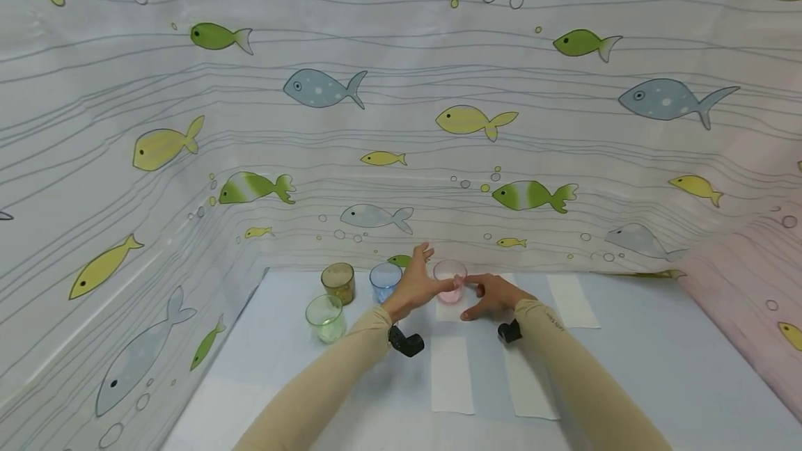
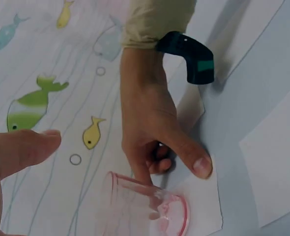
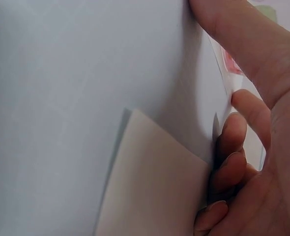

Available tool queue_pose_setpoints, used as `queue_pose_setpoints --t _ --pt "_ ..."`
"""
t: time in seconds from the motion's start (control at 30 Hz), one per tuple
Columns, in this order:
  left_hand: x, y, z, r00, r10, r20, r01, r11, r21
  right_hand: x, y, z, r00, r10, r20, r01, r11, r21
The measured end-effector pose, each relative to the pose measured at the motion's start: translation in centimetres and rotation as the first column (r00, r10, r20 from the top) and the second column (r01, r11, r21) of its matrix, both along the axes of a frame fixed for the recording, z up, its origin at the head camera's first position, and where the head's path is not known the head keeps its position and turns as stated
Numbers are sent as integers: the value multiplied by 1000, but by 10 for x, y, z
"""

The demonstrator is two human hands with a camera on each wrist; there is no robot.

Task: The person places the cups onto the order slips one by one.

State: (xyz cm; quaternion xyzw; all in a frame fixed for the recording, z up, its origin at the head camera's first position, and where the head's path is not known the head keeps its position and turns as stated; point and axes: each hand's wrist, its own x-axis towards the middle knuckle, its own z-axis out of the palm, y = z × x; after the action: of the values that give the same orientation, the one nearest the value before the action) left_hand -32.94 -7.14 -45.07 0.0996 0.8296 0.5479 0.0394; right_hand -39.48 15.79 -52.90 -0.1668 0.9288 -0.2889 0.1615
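Note:
A clear pink glass (image 1: 450,285) stands upright on a white paper strip (image 1: 450,314) between the two hands. My left hand (image 1: 415,289) is at its left side, thumb and fingers spread wide; in the left wrist view the thumb (image 2: 27,151) shows apart from the pink glass (image 2: 173,219). On the other side, my right hand (image 1: 495,296) reaches its index finger to the glass, with the thumb lowered toward the paper. The right wrist view shows the remaining fingers (image 3: 232,132) loosely bent, with only a sliver of the pink glass (image 3: 231,63) behind the thumb.
Left of the left hand stand a blue glass (image 1: 385,282), a brown glass (image 1: 339,285) and a green glass (image 1: 326,319). More paper strips lie on the pale blue table (image 1: 645,374), including one strip (image 1: 452,376) nearer the front. A fish-printed curtain (image 1: 401,124) surrounds the back and sides.

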Motion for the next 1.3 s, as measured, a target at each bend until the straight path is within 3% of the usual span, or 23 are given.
queue_pose_setpoints --t 0.17,0.33,0.57,0.83,1.03,1.17,1.23,1.3 --pt "23 -6 3 997 -11 -76 5 997 -83 0 4 0 1000 -6 2 6 1000 -4" --pt "46 -21 -7 982 -20 -186 -1 993 -116 0 6 2 1000 16 -9 -16 1000 5" --pt "67 -51 -28 911 15 -411 -101 977 -189 2 4 1 1000 9 3 -9 1000 4" --pt "81 -73 -44 881 61 -469 -186 956 -226 3 5 -3 1000 21 1 -21 1000 -11" --pt "87 -79 -49 846 106 -522 -247 947 -207 3 2 0 999 40 -9 -40 999 -9" --pt "87 -84 -53 843 149 -517 -277 944 -180 4 1 2 999 31 -11 -31 1000 -2" --pt "87 -87 -54 854 165 -494 -273 949 -155 4 0 3 1000 25 -10 -25 1000 0" --pt "88 -91 -57 875 182 -449 -256 960 -110 5 -1 3 999 33 -10 -33 999 -5"
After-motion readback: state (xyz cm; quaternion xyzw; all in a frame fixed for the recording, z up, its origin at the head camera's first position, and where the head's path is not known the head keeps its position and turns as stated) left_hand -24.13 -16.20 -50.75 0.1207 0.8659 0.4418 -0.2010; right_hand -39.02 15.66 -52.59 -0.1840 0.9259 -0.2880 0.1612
